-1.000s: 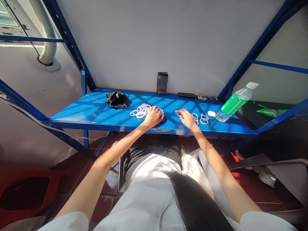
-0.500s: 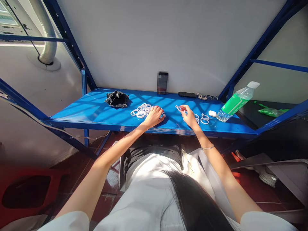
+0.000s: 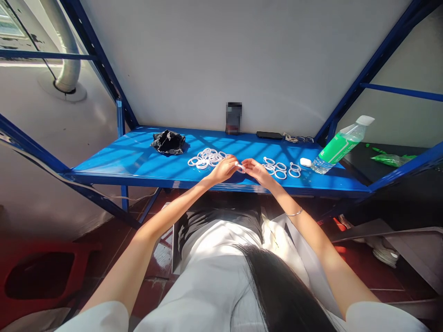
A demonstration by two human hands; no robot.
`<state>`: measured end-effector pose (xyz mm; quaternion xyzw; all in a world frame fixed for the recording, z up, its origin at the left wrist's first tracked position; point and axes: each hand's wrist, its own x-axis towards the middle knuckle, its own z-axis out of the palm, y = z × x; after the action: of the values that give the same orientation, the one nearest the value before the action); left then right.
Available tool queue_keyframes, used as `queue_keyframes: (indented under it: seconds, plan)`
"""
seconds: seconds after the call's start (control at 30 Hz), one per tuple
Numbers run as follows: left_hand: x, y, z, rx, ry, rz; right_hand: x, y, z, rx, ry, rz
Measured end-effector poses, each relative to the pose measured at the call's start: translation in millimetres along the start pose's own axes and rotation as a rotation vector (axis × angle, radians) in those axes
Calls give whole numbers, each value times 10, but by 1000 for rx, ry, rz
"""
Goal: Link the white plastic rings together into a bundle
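Observation:
My left hand [image 3: 224, 168] and my right hand [image 3: 255, 169] meet over the front middle of the blue shelf [image 3: 138, 159]. Both pinch one small white ring [image 3: 239, 167] between their fingertips. To the left of my left hand lies a heap of white rings [image 3: 205, 158]. Right of my right hand, a smaller group of white rings [image 3: 280, 169] lies spread flat on the shelf.
A crumpled black bag [image 3: 168, 141] sits at the back left. A blurred dark box [image 3: 233, 118], a black phone [image 3: 269, 135] and cables stand along the wall. A small white case [image 3: 305, 162] and a green-labelled water bottle [image 3: 341, 144] are at right. A red stool [image 3: 38, 272] stands lower left.
My right hand lifted off the right-hand rings and moved left to the middle. My left hand left the heap with a ring and met it there.

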<state>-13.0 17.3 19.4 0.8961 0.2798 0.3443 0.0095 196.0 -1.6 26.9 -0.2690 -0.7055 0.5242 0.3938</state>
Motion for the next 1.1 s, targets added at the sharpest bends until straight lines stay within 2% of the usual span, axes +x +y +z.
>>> queue_keyframes:
  seconds: [0.23, 0.3, 0.43, 0.53, 0.7, 0.87, 1.1]
  plan:
    - [-5, 0, 21, -68, -14, 2, -40, -101, 49, -11, -146, -3]
    - [1, 6, 8, -99, -12, -8, -22, -73, 37, 4, -103, 8]
    - [20, 57, -64, -259, 29, -61, 51, 22, -1, 78, 61, 84]
    - [35, 125, -112, -427, 43, -149, 90, 69, -11, 66, 100, 103]
    - [55, 207, -124, -727, -67, -245, 87, 89, -6, -44, 39, 41]
    - [68, 218, -132, -911, -108, -294, 41, 33, -2, -101, -20, -6]
    - [79, 252, -145, -1088, -247, -319, -16, -80, 27, -196, -152, -7]
